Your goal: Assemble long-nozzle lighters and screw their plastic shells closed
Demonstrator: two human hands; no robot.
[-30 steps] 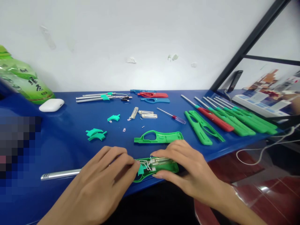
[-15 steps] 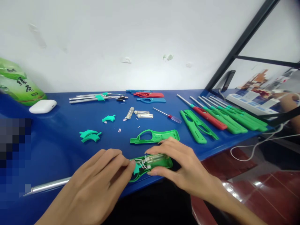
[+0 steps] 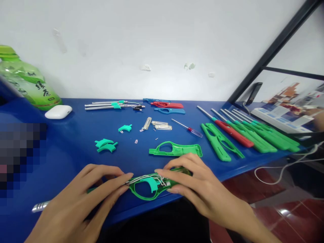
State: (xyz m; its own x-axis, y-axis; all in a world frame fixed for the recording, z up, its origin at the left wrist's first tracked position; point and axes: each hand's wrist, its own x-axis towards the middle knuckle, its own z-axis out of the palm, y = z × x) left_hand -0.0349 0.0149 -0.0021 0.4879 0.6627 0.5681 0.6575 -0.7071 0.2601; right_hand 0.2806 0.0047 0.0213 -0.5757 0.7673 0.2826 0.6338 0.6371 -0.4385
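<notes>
At the table's front edge lies a green lighter shell half (image 3: 145, 196), its inside facing up. White wires (image 3: 146, 177) run along it, and a teal trigger (image 3: 151, 184) sits in its loop. My left hand (image 3: 83, 199) pinches the shell's narrow end where the wires leave it. From under that hand a metal lighter tube (image 3: 39, 206) sticks out to the left. My right hand (image 3: 194, 182) grips the wide handle end, fingers on the upper edge and thumb below, partly covering a clear fuel tank. Just behind lies another green shell half (image 3: 177, 149).
Teal triggers (image 3: 106, 145), clear fuel tanks (image 3: 162, 125) and a screwdriver (image 3: 188, 128) lie mid-table. Tube assemblies (image 3: 108, 106) and red and blue shells (image 3: 168, 105) line the wall. Several assembled lighters (image 3: 253, 135) lie right. A bottle (image 3: 32, 84) and white case (image 3: 58, 111) stand left.
My left hand has shifted left from the trigger to the shell's narrow end, uncovering the loop and trigger. My right hand stays on the handle end. The view has shifted slightly.
</notes>
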